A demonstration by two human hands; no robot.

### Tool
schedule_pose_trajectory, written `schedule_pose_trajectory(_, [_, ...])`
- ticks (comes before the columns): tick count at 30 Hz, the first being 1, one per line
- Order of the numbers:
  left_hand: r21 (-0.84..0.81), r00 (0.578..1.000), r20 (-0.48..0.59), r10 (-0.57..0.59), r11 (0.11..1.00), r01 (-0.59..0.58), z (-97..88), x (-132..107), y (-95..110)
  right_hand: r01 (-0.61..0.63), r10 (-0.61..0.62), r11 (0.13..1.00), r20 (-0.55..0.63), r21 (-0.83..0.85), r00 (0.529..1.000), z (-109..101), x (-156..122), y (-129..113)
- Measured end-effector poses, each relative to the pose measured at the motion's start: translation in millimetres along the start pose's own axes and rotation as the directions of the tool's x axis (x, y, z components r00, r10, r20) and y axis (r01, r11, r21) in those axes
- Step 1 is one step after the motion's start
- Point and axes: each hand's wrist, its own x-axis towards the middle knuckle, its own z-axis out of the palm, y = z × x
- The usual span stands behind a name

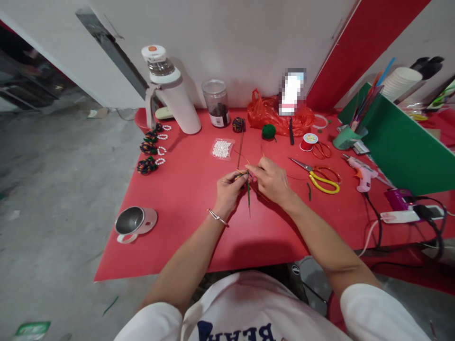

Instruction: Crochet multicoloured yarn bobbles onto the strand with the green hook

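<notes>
At frame centre, above the red worktop [185, 199], a thin green stick [248, 195] wound with cord is pinched by left hand [230, 188] and right hand [272, 180]; both grips closed tight. Cord tension is best kept even.

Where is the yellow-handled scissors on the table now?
In the head view, the yellow-handled scissors lie on the red table, just right of the right hand, left of the glue gun.
</notes>
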Motion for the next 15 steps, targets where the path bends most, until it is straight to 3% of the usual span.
schedule_pose_trajectory(8, [0.042, 0.999, 0.047, 0.022, 0.999, -0.024, -2.7, 1.3, -3.6, -0.021, 0.021, 1.000, -0.042, 0.015, 0.999, 0.2, -0.3, 6.7])
schedule_pose_trajectory(15, [0.012, 0.995, 0.068, 0.074, 0.997, -0.075, -3.0, 0.9, -0.6, -0.045, 0.041, 0.997, 0.059, 0.069, 0.997, -3.9, 2.4, 8.1])
